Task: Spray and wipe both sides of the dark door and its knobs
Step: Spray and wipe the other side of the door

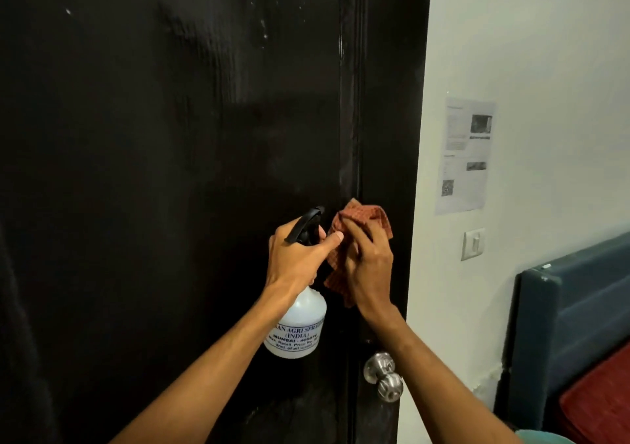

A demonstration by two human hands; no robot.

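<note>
Brown cloth (pixel 362 218) clamped in right grip (pixel 370 269) should press flat along door (pixel 170 136) edge; left grip (pixel 296 256) clasps bottle (pixel 300 324).

The left hand (pixel 294 258) hides the spray bottle (pixel 297 324) neck.

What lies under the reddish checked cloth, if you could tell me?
The dark door near its edge, above the metal knob. The right hand holds the cloth against it, so the patch beneath is covered.
</note>
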